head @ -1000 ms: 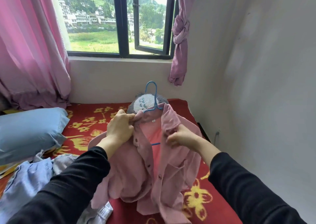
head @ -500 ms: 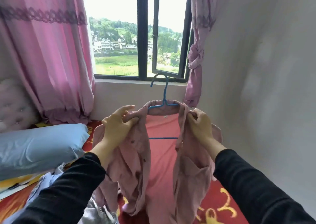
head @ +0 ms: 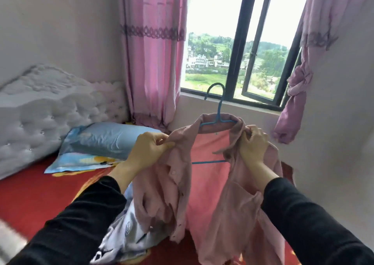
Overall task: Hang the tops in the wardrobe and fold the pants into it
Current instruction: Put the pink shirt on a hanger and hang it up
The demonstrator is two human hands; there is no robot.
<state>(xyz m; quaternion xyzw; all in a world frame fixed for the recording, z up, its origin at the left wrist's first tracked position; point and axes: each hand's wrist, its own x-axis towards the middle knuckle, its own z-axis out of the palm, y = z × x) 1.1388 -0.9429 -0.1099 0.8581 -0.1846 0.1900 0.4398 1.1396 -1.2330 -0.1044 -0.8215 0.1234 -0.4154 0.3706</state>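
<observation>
Pale plastered walls (head: 60,32) close the room on the left and right. In the far wall sits a black-framed window (head: 238,48), its right pane swung open, and bright daylight comes through it from green hills and pale buildings outside. A long pink curtain with a lace band (head: 153,62) hangs at the window's left; a second pink curtain (head: 297,82) is tied in a knot at its right. Against the left wall stands a white tufted headboard (head: 50,103). A light blue pillow (head: 105,141) lies just beside it on a red bedspread with yellow patterning (head: 40,194).
</observation>
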